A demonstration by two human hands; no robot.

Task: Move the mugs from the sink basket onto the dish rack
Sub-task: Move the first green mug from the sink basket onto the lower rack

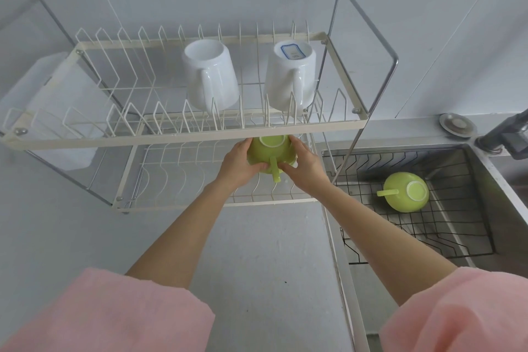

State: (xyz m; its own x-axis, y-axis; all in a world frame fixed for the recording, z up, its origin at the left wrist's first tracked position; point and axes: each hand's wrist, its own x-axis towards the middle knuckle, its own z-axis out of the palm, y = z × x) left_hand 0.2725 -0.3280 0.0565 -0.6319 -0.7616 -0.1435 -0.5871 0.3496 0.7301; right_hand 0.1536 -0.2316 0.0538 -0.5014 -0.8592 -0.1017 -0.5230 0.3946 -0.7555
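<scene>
Both hands (237, 164) (304, 164) clasped around upturned green mug (270, 153), handle toward viewer, tight beneath dish rack's (183, 136) upper front rail.

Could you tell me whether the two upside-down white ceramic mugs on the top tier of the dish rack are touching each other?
Apart. The head view shows the left white ceramic mug and the right white ceramic mug with bare rack wires and wall visible between them.
</scene>
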